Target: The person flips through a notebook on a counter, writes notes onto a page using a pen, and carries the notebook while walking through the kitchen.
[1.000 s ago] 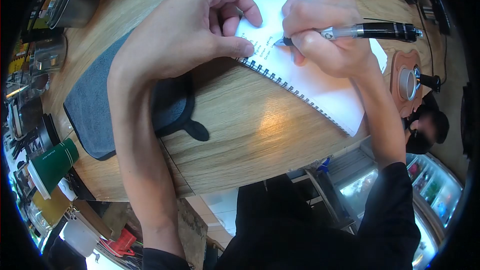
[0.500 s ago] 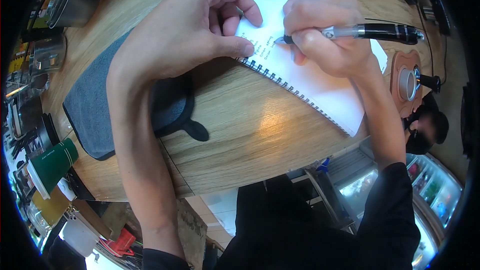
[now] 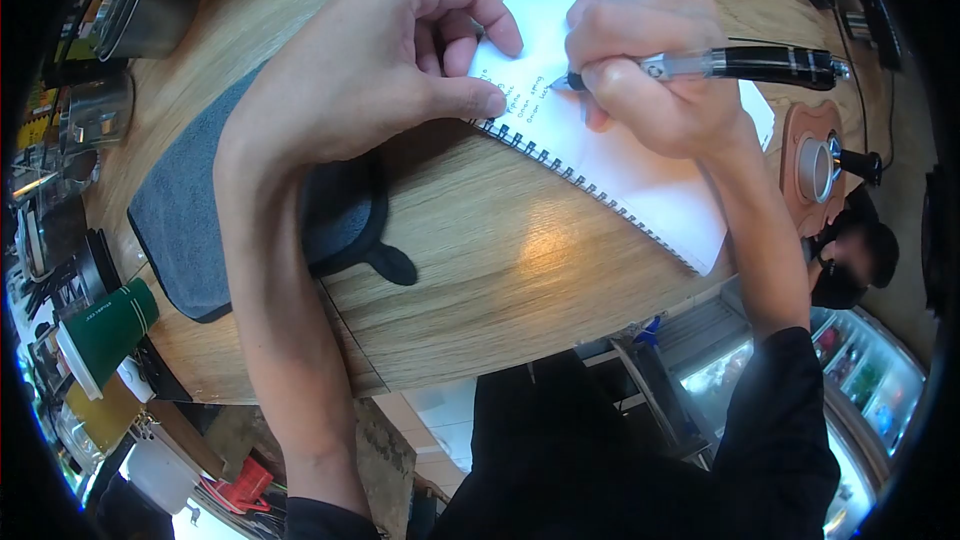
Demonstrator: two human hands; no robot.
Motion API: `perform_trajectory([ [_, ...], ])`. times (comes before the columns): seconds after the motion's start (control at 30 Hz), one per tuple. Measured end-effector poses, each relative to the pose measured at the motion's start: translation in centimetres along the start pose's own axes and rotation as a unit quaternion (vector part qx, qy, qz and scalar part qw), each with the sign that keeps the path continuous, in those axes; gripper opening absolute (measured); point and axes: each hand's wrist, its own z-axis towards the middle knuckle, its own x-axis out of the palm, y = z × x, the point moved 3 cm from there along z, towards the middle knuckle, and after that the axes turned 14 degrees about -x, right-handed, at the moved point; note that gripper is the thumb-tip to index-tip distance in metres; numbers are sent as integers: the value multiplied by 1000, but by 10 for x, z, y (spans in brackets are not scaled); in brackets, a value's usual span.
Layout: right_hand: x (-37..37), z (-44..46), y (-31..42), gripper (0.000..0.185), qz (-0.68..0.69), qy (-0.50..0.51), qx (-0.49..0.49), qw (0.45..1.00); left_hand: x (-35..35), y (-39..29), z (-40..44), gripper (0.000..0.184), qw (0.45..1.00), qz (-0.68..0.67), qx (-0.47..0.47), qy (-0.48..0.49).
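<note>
A spiral notebook (image 3: pixel 640 180) lies at a slant on the wooden table, its wire binding towards me. Small handwritten lines fill part of the page near its left edge. My right hand (image 3: pixel 650 70) is closed around a black and clear pen (image 3: pixel 770 65), whose tip touches the page beside the writing. At the notebook's left edge rests my left hand (image 3: pixel 400 70), thumb and index finger apart on the paper, the other fingers curled. Under my left forearm is a dark grey cloth (image 3: pixel 190 210) with black edging and a loop, partly hidden.
A green paper cup (image 3: pixel 110 330) lies tilted at the left, near metal containers (image 3: pixel 150 15) and other clutter. On the right, a brown mat (image 3: pixel 800 140) holds a round metal piece and a black-handled tool. Another person (image 3: pixel 855 255) is beyond the table's right side.
The pen tip has shifted very slightly at the end of the writing. Both hands keep nearly the same place.
</note>
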Motion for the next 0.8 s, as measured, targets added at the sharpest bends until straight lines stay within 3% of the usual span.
perform_trajectory([
  [0.07, -1, -2, -1, 9, 67, -31, 18, 997, 0, -1, 0, 34, 1000, 0, -5, 2],
  [0.3, -1, 0, 0, 11, 21, -16, -2, 1000, 1, 0, 0, 34, 1000, -2, 9, 5],
  [0.5, -4, -2, 3, 14, 55, 5, 70, 996, 1, -2, 0, 35, 1000, 7, -6, -7],
  [0.53, -8, -12, -3, 19, 164, -143, 123, 968, 1, -1, 0, 35, 1000, 1, -6, -5],
  [0.57, -12, -25, -12, 24, 268, -284, 170, 905, 1, 0, -1, 35, 1000, -4, -6, -6],
  [0.63, -23, -35, -28, 34, 305, -296, 150, 893, 0, 0, 0, 35, 1000, 2, 2, -7],
  [0.7, -17, -18, -16, 12, 180, -372, 170, 895, -1, -2, 0, 35, 1000, 9, 10, -8],
  [0.77, -12, -12, -18, 14, 112, -398, 197, 889, 0, -2, -1, 31, 1000, 5, 2, -5],
  [0.8, -8, -14, -25, 13, 67, -390, 162, 904, -1, -2, -1, 31, 1000, 5, 3, -5],
])
